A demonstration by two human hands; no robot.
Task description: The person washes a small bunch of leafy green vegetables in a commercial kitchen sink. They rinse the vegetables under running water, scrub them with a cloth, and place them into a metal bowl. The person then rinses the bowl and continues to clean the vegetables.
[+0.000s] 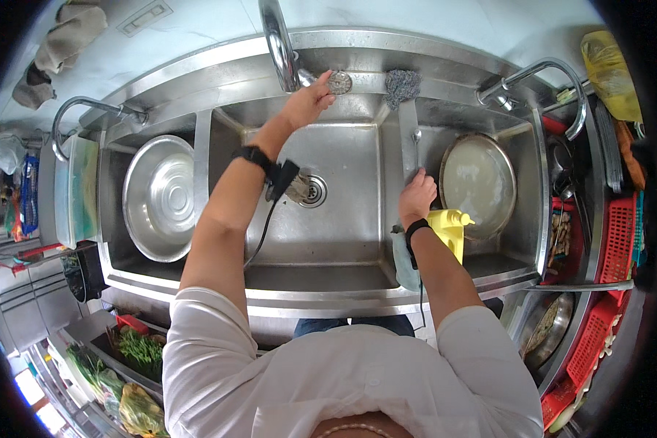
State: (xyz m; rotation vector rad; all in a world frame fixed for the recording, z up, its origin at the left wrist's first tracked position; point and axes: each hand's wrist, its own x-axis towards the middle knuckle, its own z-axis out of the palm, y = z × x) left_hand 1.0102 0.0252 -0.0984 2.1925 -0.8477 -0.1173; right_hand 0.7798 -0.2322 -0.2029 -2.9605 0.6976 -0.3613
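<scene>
My left hand (309,104) reaches to the back ledge of the middle sink basin (334,219), just right of the tall tap (279,46). Its fingers are at the left rim of a round metal sink strainer (340,82); whether they grip it, I cannot tell. Over the divider to the right, my right hand (418,192) has its fingers closed at the handle end of a metal spoon (416,137). The spoon's bowl points towards the back wall. A yellow plastic bottle (448,227) stands beside my right wrist, partly hidden by the forearm.
A steel wool scourer (402,87) rests on the back ledge. The left basin holds a metal bowl (169,200); the right one holds a round pan of cloudy liquid (479,186). A light-green cloth (407,263) hangs by the right forearm. Something brownish lies at the drain (313,191).
</scene>
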